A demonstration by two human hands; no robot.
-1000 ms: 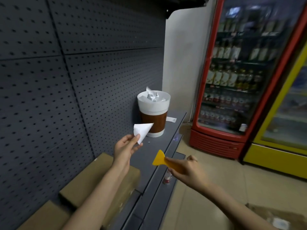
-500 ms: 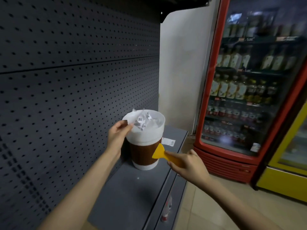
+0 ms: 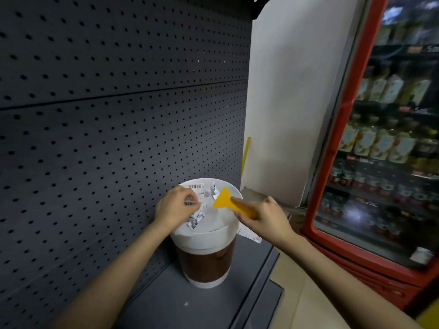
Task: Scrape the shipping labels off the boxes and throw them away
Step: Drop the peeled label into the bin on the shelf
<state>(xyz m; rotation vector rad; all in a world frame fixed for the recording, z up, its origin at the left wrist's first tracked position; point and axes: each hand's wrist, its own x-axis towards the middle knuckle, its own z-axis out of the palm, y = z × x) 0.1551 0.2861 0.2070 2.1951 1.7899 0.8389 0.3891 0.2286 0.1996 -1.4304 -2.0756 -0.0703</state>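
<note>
Since a second ago, your left hand point(image 3: 174, 207) has carried the peeled label point(image 3: 193, 203) from out in front of the bin point(image 3: 204, 248) to right over its mouth, and the view has closed in so the boxes are out of sight. Your left fingers pinch the label just above the crumpled labels point(image 3: 197, 218) already heaped inside the white rim. Your right hand point(image 3: 263, 214) is wrapped around the handle of the yellow scraper point(image 3: 225, 201), whose blade hangs over the far right of the opening.

The heap looks high, close to the rim, so a label dropped loosely may perch on top and slide off onto the shelf point(image 3: 190, 309). One stray slip point(image 3: 249, 234) already lies on the shelf just right of the bin, and it probably needs binning too. The label's adhesive back may cling to your fingertips when you let go, and shaking it off could flick it past the rim. Pushing down to pack the heap could tip the bin, since it stands free on the shelf. Watch the scraper blade too: it sits near your left fingers and could catch the paper or nick them.
</note>
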